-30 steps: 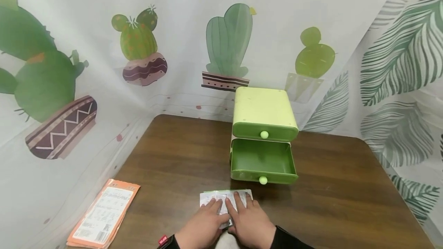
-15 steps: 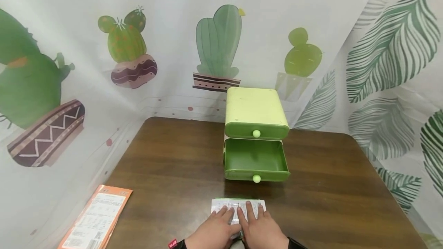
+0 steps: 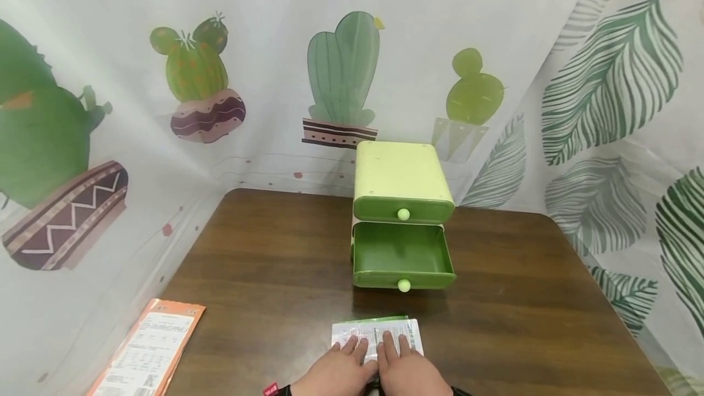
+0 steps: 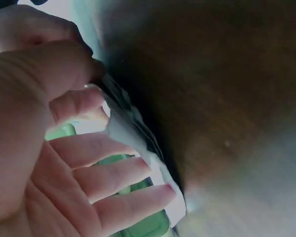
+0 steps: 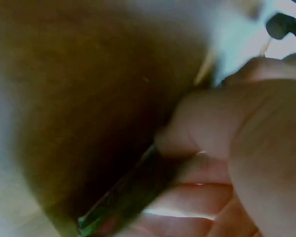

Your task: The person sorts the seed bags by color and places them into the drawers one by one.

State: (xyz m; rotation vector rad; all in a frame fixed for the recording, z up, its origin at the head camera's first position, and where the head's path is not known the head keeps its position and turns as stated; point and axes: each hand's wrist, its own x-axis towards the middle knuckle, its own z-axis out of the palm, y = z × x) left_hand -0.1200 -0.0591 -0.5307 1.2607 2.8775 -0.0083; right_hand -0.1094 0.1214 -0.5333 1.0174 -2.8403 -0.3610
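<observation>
A flat plastic packet [image 3: 379,329], white and printed on top with a green edge showing behind, lies before the person at the bottom of the head view. My left hand [image 3: 335,373] rests its nearly straight fingers on the packet's left part. Beside it, my right hand [image 3: 409,371] lays its fingers on the right part, the thumbs close together. In the left wrist view, the fingers [image 4: 123,177] stretch across the packet's pale surface. The right wrist view is dark and blurred; the thumb [image 5: 187,128] is near the packet's edge [image 5: 123,197].
A small green drawer cabinet [image 3: 401,170] stands past the packet, its lower drawer [image 3: 404,280] pulled out with nothing seen inside. Orange packets with white labels [image 3: 148,347] lie at the table's left edge. A cactus-print cloth [image 3: 264,78] hangs behind the brown table [image 3: 275,249].
Both hands and the packet have shifted right and toward the person relative to the cabinet. More of the packet's green back edge shows now. The head view has swung slightly right.
</observation>
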